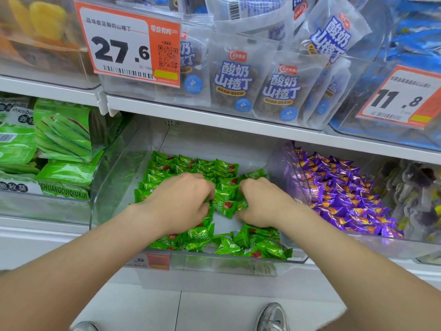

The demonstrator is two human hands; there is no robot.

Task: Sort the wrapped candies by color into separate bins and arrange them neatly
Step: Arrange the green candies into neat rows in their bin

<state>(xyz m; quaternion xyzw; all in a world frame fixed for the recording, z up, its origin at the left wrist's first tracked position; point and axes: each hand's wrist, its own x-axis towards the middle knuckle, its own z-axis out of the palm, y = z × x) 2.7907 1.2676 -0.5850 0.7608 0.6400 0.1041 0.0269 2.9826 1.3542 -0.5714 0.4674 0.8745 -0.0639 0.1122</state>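
Green foil-wrapped candies (198, 168) lie in a clear plastic bin (114, 187), rowed at the back and loose at the front. The left hand (183, 201) and right hand (262, 204) each hold a narrow grip, fingers curled onto candies at the bin's middle (one piece shows between them). Purple foil-wrapped candies (346, 194) fill the neighbouring clear bin (281, 163) to the right.

Bare left hand (181, 201), bare right hand (260, 204), bare forearms (95, 247), silver-grey sneakers (272, 317)
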